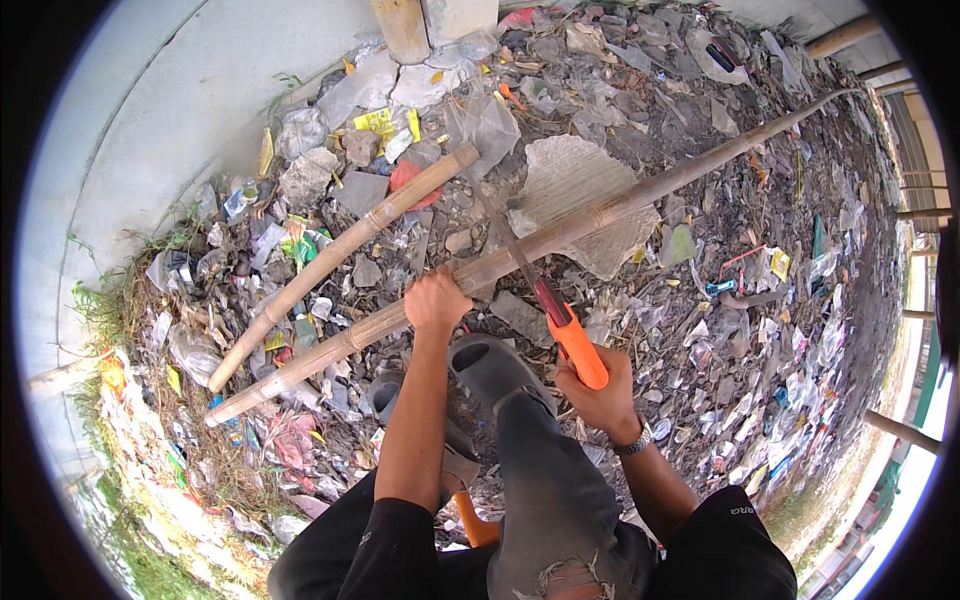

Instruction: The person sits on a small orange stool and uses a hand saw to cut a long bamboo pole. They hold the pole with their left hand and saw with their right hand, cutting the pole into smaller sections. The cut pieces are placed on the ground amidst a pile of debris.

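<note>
Outdoors, on littered ground beside a concrete wall. Two bamboo poles: long pole gripped by left hand and pinned under grey sandal; short pole alongside. One saw, blade across long pole, orange handle clenched in right hand.

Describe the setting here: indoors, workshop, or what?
Outdoors, likely a littered waste lot beside a concrete wall. Plastic litter and rubble cover the ground. The left hand steadies a long bamboo pole; the right hand grips an orange-handled handsaw.
</note>
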`<state>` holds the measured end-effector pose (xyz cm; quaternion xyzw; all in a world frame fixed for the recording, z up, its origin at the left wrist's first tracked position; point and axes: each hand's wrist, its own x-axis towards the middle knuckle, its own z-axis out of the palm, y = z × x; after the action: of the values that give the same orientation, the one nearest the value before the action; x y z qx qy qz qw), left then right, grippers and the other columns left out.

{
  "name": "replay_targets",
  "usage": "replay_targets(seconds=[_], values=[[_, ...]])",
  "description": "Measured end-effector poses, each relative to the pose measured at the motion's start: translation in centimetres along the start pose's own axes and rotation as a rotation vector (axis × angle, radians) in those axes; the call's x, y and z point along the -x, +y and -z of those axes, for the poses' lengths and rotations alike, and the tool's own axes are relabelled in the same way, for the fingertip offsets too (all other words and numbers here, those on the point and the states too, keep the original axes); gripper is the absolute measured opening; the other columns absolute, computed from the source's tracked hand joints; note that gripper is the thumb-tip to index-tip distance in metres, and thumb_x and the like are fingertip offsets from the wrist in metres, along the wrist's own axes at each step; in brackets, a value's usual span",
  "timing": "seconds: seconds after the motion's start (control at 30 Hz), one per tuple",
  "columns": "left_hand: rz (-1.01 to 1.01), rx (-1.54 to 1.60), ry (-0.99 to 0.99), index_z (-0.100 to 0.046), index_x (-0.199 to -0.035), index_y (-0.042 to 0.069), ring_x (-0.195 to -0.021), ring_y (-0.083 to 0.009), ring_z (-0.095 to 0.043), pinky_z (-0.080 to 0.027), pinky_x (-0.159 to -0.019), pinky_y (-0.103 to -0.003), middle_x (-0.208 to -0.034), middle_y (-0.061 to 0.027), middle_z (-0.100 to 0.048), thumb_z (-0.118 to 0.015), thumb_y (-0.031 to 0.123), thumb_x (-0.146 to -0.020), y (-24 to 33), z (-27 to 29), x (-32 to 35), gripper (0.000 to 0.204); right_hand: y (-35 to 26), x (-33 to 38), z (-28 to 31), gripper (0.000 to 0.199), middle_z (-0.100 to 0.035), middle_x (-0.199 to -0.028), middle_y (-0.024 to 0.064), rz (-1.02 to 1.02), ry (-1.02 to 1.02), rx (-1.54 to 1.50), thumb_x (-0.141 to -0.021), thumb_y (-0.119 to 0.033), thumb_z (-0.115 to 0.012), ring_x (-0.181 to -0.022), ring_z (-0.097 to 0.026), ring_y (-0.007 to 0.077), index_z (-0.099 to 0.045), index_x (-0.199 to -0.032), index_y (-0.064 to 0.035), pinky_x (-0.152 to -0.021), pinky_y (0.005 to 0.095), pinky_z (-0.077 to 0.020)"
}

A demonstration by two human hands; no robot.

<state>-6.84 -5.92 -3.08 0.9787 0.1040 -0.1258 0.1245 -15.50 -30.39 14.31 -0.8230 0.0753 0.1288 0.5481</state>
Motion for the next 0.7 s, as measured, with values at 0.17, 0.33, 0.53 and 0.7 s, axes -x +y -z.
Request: replay_targets(seconds=[0.17, 0.33, 0.53, 0.7], values=[[0.016, -0.047, -0.008, -0.072, -0.097, 0.007, -0.086, -0.0372, -0.077, -0.063, -0.079, -0.046, -0.090, -0.0178, -0.077, -0.081, 0.026, -0.066, -0.2, 0.9, 0.1, 0.037, -4.9, 3.4, 6.0, 0.014, -0.053, -0.058, -0.0014, 0.188, -0.037, -0.159, -0.075, -0.001, -0.074, -0.052, -0.045, 0.0037, -0.061, -0.070, -0.0025, -0.049, 0.0260, -0.0396], [0.042, -0.044, -0.046, -0.074, -0.098, 0.007, -0.087, -0.0373, -0.077, -0.063, -0.078, -0.047, -0.092, -0.0180, -0.077, -0.080, 0.025, -0.067, 0.1, 1.6, 0.1, 0.036, -3.2, 5.2, 6.5, 0.012, -0.052, -0.059, -0.0056, 0.084, -0.044, -0.079, -0.078, 0.000, -0.072, -0.054, -0.045, 0.0018, -0.061, -0.073, -0.0022, -0.050, 0.0249, -0.0397], [0.036, -0.012, -0.041, -0.073, -0.091, 0.005, -0.088, -0.0386, -0.076, -0.062, -0.081, -0.048, -0.092, -0.0204, -0.077, -0.071, 0.020, -0.071, 0.2, 1.4, 0.0, 0.024, 2.8, 6.1, 3.3, 0.011, -0.059, -0.062, -0.0029, -0.121, 0.006, -0.041, -0.081, -0.005, -0.072, -0.057, -0.052, 0.0032, -0.064, -0.074, -0.0012, -0.054, 0.0252, -0.0453], [0.027, 0.011, -0.020, -0.072, -0.091, 0.005, -0.085, -0.0401, -0.076, -0.061, -0.082, -0.048, -0.090, -0.0207, -0.077, -0.068, 0.020, -0.073, 0.1, 1.4, 0.1, 0.024, 3.4, 5.9, 2.7, 0.016, -0.062, -0.061, 0.0010, -0.101, -0.067, -0.006, -0.080, -0.009, -0.076, -0.056, -0.058, 0.0051, -0.064, -0.070, -0.0018, -0.054, 0.0268, -0.0480]])
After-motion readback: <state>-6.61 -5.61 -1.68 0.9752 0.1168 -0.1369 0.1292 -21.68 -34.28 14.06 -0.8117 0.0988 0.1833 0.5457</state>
